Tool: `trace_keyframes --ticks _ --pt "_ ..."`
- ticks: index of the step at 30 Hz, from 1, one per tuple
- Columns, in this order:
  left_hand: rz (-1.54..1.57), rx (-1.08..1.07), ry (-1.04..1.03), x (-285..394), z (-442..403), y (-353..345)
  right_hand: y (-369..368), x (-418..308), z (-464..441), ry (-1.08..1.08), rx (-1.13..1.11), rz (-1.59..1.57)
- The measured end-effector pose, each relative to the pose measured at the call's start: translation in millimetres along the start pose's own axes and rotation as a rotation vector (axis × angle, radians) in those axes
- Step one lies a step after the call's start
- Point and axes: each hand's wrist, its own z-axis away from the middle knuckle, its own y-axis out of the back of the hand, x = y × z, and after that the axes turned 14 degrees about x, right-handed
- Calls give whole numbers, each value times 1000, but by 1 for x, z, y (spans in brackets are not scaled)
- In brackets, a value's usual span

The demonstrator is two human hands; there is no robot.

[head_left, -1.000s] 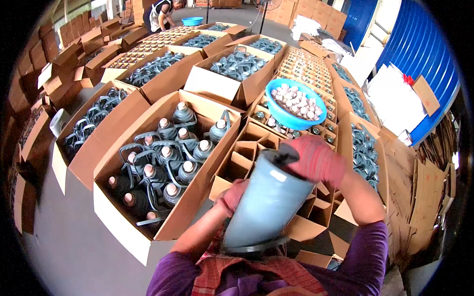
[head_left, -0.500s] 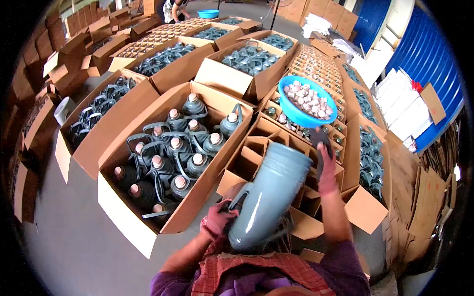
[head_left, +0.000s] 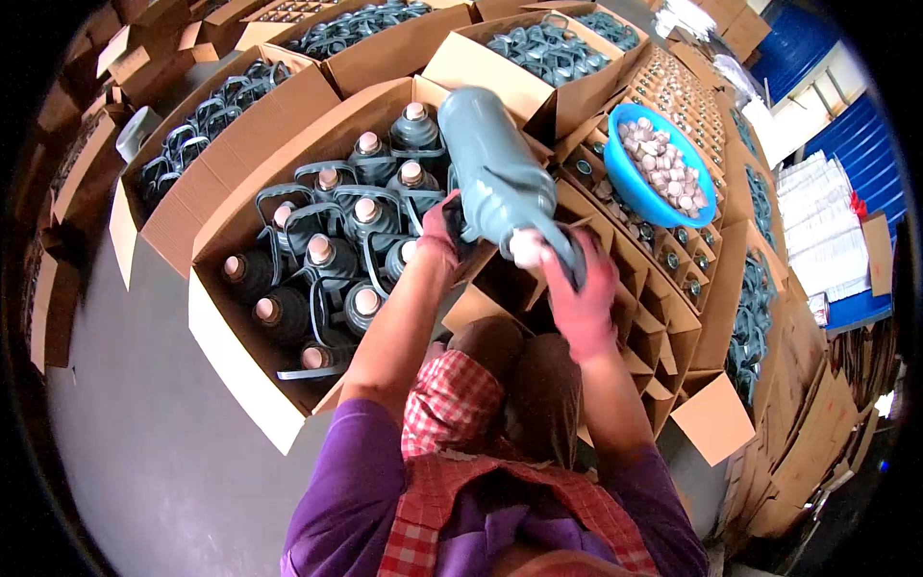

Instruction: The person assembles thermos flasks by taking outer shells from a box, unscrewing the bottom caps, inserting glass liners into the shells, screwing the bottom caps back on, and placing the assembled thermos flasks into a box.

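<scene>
A glossy grey-blue thermos flask [head_left: 495,163] is held tilted in front of me, its base up and away and its neck toward me. My left hand [head_left: 444,231], gloved, closes on the flask's side by the handle. Gloved too, my right hand [head_left: 585,293] grips the neck end, close to the pale stopper [head_left: 525,247]. To the left, a carton [head_left: 252,337] holds several upright flasks with pinkish stoppers. Below the held flask lies a divided carton [head_left: 663,370] with cardboard compartments.
A blue basin [head_left: 625,183] full of small pale stoppers rests on a divided carton at the right. More cartons of flasks stand behind, including one open box [head_left: 463,65]. Stacked white material [head_left: 817,226] sits by the blue wall. Grey floor [head_left: 144,404] shows at the left.
The flask has moved up and away from my body and turned, so its stoppered neck now shows. My right hand has come onto the neck. The view has tilted down.
</scene>
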Motion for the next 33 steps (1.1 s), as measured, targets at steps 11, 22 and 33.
trace_keyframes --ticks 11,22,33 --pt "4408 -221 1628 80 20 2 -75 3 -82 -5 -58 102" --pt "3567 -177 540 148 -149 -6 -17 112 -87 -661 516 -411" --pt "3280 -801 861 183 -160 -30 -37 120 -117 -196 467 -110"
